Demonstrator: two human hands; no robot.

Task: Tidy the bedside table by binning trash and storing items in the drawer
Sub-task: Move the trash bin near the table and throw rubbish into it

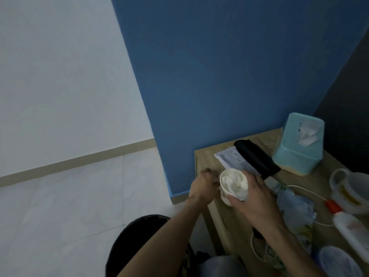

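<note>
My right hand (255,198) grips a white paper cup (225,194) from its right side, just above the left front corner of the wooden bedside table (207,156). Crumpled white tissue (233,181) fills the cup. My left hand (201,186) is blurred, close to the cup's left side at the table's edge, with its fingers curled. Whether it holds anything is unclear. A grey rounded rim, perhaps a bin (219,264), shows at the bottom beside the table.
On the table lie a printed white packet (229,156), a black pouch (255,156), a teal tissue box (299,144), a white mug (347,188), a bottle with an orange cap (351,224), a plastic bag (295,208), a white cable (305,188) and a round lid (339,262). Tiled floor lies left.
</note>
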